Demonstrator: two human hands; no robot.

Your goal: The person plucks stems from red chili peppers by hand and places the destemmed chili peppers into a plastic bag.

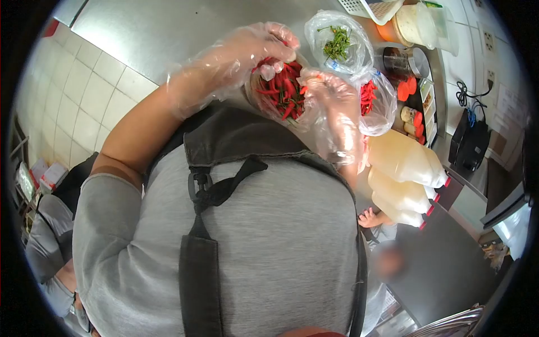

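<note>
A bowl or bag of red chili peppers [279, 90], several with green stems, sits on the counter close to my chest. My left hand [269, 48], in a clear plastic glove, is over its far side with the fingers curled; a bit of red chili shows at the fingers. My right hand [331, 101], also gloved, is at the right side of the chilies, fingertips pinched on a small red piece. Beyond it a clear plastic bag [359, 28] holds green chili stems [337, 44]. Right of my right hand, another clear bag [384, 115] contains red chilies [368, 96].
Large jugs of pale liquid [404, 163] with red caps stand at right. Behind are a dark jar [401, 60], red-lidded containers [414, 118], a white basket [384, 10] and a tub [412, 25]. Other people are nearby; one's hand [369, 218] shows beside the jugs.
</note>
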